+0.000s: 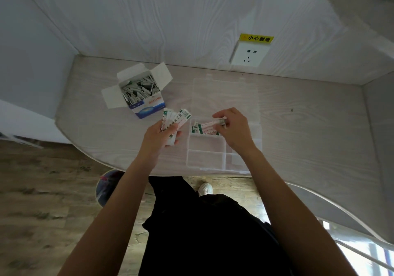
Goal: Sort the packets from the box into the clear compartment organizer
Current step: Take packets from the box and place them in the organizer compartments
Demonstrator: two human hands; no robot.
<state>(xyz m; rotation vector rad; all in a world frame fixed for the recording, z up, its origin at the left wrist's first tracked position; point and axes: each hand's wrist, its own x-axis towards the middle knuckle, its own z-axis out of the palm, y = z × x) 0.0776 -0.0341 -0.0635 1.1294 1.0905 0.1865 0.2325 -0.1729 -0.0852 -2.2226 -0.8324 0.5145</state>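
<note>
Tabletop [298, 116]: both hands [158, 134] grip packets [177, 119]

A pale wood-grain table [309, 126] with a curved near edge fills the middle of the frame. On it, upper left of centre, stands an open box [147, 105], flaps spread, full of small packets [138, 89]. Right of it, centre frame, lies a clear compartment organizer [204, 154], its lid [225, 96] apparently folded back flat toward the wall.
</note>
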